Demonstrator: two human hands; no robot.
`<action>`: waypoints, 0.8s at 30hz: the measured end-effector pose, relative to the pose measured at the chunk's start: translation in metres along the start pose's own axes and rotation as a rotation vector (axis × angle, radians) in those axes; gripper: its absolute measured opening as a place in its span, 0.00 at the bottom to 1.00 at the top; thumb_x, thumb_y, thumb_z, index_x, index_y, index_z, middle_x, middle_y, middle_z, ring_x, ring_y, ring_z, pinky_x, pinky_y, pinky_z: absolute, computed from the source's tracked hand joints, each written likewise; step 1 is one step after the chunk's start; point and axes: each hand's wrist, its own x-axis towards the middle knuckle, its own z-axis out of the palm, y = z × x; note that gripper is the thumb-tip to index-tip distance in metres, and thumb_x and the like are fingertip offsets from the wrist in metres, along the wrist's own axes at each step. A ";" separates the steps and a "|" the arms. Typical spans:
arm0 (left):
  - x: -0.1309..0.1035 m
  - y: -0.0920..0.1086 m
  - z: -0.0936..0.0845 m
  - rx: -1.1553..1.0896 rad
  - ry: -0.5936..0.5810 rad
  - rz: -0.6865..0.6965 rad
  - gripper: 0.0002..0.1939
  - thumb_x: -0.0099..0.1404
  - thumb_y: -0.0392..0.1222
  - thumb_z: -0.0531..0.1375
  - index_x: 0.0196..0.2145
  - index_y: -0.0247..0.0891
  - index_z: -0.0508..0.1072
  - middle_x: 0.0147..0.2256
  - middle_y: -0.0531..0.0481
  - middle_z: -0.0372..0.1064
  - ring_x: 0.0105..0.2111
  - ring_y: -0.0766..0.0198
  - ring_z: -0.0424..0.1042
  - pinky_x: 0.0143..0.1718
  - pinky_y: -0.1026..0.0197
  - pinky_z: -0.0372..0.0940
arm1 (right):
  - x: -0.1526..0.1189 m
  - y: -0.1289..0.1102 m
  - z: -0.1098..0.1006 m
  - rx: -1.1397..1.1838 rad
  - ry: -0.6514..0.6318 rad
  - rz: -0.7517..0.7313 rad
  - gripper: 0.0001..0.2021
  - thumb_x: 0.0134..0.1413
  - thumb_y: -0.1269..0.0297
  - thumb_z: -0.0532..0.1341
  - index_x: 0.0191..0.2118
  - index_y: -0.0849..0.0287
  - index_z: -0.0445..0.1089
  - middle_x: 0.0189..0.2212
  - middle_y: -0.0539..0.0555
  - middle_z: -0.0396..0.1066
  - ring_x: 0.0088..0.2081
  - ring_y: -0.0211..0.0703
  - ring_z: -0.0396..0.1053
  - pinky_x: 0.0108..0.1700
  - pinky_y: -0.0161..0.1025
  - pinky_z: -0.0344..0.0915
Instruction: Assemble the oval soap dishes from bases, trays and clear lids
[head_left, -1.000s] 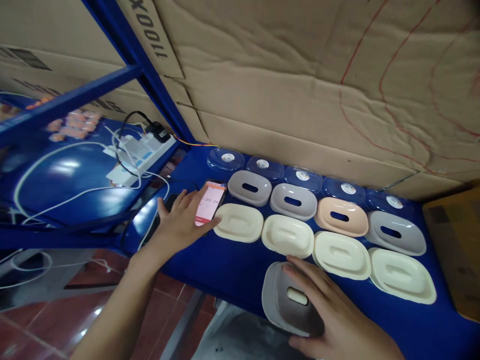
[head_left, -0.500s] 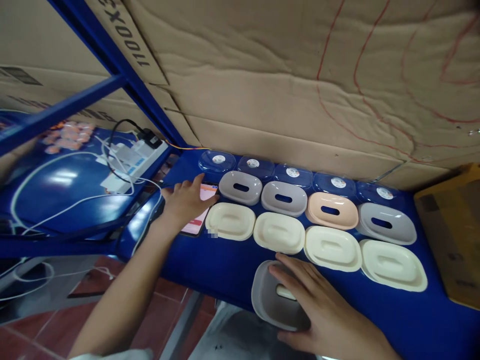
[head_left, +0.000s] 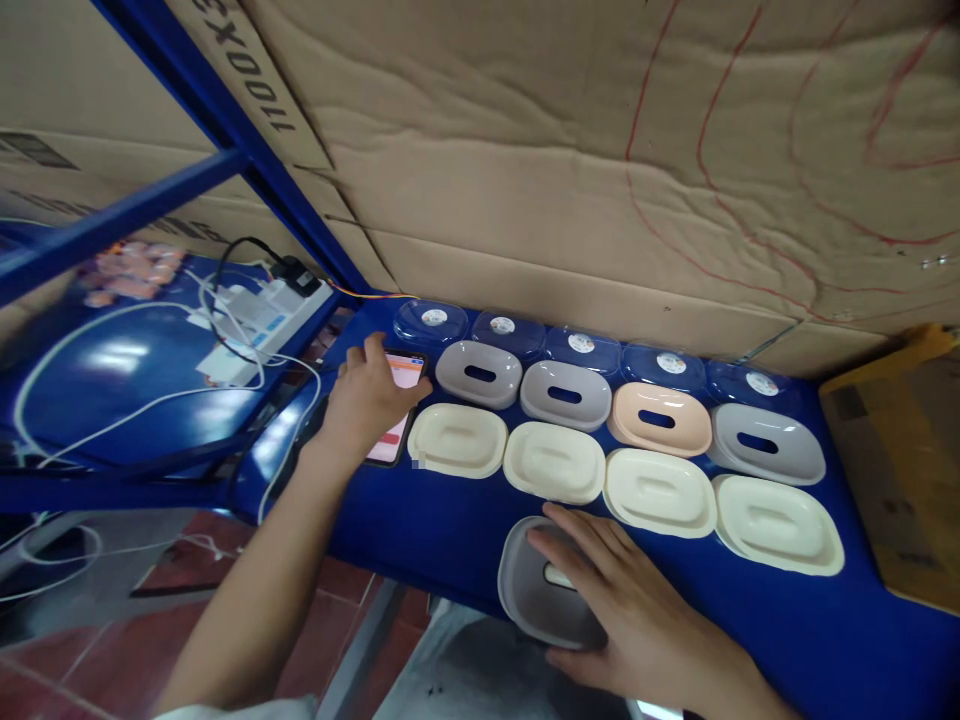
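Note:
My left hand (head_left: 371, 400) is over a phone (head_left: 405, 375) with a lit screen, fingers apart and nothing held. Whether its fingertips touch the screen, I cannot tell. My right hand (head_left: 622, 590) grips the right side of a grey oval plastic dish (head_left: 529, 590) at the table's front edge, thumb near and fingers on the far rim. Something cream shows through the slot in its bottom. Just beyond it runs a row of cream oval trays (head_left: 553, 462). Behind those stand slotted dishes, several grey (head_left: 536, 395) and one peach (head_left: 626, 425).
Clear oval covers with round stickers (head_left: 581, 350) line the back of the blue table (head_left: 450, 530), against a cardboard wall (head_left: 525, 200). A cardboard box (head_left: 900, 470) stands at the right. At the left are a power strip (head_left: 262, 335), white cables and a blue frame (head_left: 135, 220).
My left hand has shifted slightly left, with its fingers more curled, showing more of the phone. My right hand keeps its grip on the grey dish. The view has shifted a little.

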 end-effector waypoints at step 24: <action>-0.037 -0.074 -0.006 -0.209 0.050 -0.024 0.48 0.67 0.54 0.68 0.76 0.27 0.59 0.65 0.22 0.69 0.67 0.20 0.68 0.65 0.22 0.62 | 0.007 -0.004 -0.002 -0.054 0.142 -0.007 0.52 0.58 0.60 0.73 0.81 0.45 0.46 0.81 0.62 0.49 0.78 0.67 0.56 0.70 0.64 0.70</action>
